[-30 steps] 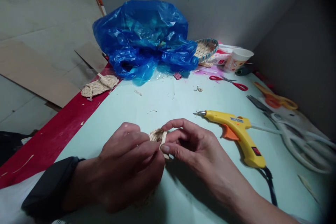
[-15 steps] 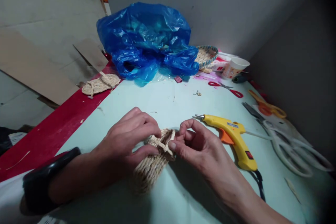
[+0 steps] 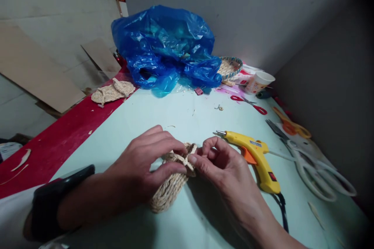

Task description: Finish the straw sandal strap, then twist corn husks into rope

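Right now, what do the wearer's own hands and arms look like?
The left hand is ungloved, with a broad, dark band around its forearm and a white sleeve behind that. The right hand is ungloved too; no band or sleeve shows on that arm.

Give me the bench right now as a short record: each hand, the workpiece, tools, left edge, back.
left hand: thumb and fingers around the woven piece
right hand: thumb at the strap, fingers curled
woven piece: between both hands
glue gun: yellow, lying to the right, nozzle pointing left
scissors: red-handled pair; larger white-handled pair
left edge: second woven piece
back: blue plastic bag, basket, cup
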`<state>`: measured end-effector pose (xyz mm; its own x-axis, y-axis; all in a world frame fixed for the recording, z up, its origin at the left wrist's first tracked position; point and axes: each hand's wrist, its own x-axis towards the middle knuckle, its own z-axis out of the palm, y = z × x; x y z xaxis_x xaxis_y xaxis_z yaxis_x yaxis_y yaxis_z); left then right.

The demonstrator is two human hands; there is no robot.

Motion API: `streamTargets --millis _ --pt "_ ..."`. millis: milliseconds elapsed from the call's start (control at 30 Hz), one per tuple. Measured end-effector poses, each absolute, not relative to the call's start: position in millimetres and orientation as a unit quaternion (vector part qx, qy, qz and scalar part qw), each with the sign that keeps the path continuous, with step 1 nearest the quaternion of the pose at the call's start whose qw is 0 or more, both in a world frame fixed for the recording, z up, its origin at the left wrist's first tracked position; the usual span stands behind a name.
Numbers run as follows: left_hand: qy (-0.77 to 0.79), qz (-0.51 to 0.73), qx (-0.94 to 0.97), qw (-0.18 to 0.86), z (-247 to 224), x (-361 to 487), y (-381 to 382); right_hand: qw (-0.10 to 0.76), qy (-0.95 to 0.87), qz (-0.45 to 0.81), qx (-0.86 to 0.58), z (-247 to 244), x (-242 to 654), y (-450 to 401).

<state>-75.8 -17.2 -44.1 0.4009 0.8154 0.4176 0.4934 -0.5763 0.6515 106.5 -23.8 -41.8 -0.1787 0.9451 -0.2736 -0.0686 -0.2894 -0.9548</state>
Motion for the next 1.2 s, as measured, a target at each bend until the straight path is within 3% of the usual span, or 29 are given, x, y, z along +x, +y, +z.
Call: streamTargets --millis 200,433,567,767,1200 --pt "0.423 0.343 0.795 0.268 -44.2 -74.0 -16.1 0.406 -0.439 0.633 -0.493 -46.4 103.5 -28.7" --pt "0.439 0.321 0.722 0.427 -38.8 -82.9 -10.5 0.385 -0.488 0.628 -0.468 -42.0 105.6 -26.9" --pt "0.452 0.267 0.706 0.476 -31.2 -92.5 -1.5 0.357 -0.58 0.525 -0.51 -30.3 121.7 -19.7" --pt "0.427 0.152 0.705 0.546 -19.7 -111.4 14.8 0.399 -0.622 0.406 -0.538 -22.7 147.9 -2.7" --pt "0.358 0.039 0.754 0.549 7.8 -113.7 40.7 0.265 -0.721 0.373 -0.52 -35.1 142.1 -4.8"
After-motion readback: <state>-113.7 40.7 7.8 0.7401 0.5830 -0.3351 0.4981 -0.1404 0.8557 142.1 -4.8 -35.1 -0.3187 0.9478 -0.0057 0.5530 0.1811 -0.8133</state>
